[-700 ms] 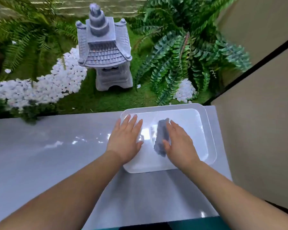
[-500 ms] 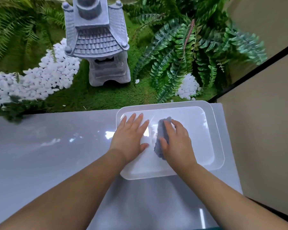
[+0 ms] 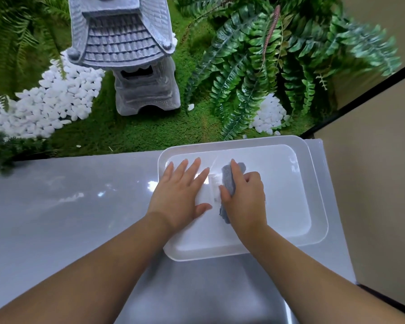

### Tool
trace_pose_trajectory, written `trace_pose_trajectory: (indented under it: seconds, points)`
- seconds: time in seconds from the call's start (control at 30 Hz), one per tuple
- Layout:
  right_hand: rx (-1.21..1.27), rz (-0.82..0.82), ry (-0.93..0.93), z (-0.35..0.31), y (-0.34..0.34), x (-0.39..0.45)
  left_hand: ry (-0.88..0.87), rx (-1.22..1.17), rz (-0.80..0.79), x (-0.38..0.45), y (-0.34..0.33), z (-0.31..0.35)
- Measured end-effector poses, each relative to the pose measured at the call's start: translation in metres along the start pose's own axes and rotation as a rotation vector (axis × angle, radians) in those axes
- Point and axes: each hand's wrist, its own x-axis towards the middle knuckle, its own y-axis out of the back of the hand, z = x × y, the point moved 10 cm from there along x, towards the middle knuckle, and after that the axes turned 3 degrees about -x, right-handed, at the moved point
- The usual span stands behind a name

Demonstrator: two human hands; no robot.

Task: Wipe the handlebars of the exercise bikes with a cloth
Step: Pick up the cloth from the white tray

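A grey cloth lies rolled up in a white plastic tray on a glossy grey counter. My right hand grips the cloth, thumb on its left side and fingers curled over its right side, with the index finger stretched along its top. My left hand lies flat with straight fingers on the tray's left part, just left of the cloth. No exercise bike or handlebar is in view.
Behind the counter is a garden bed with a grey stone lantern, white pebbles, moss and ferns. A beige wall closes the right side, next to the counter's right edge.
My right hand's fingers have curled tighter round the cloth. The view has tilted down and moved closer to the tray. My left hand stays flat on the tray.
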Motion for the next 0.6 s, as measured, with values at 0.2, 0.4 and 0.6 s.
trace_pose_trajectory:
  seconds: [0.2,0.4,0.6]
  points:
    - [0.062,-0.133,-0.041,0.006,0.004,0.010,0.015,-0.069,-0.056,0.000,0.006,-0.003]
    - [0.255,-0.237,-0.051,-0.002,0.037,-0.010,0.059,-0.147,-0.070,-0.025,0.043,-0.016]
    - [0.350,-0.276,-0.050,-0.026,0.085,-0.045,0.133,-0.227,-0.148,-0.082,0.077,-0.025]
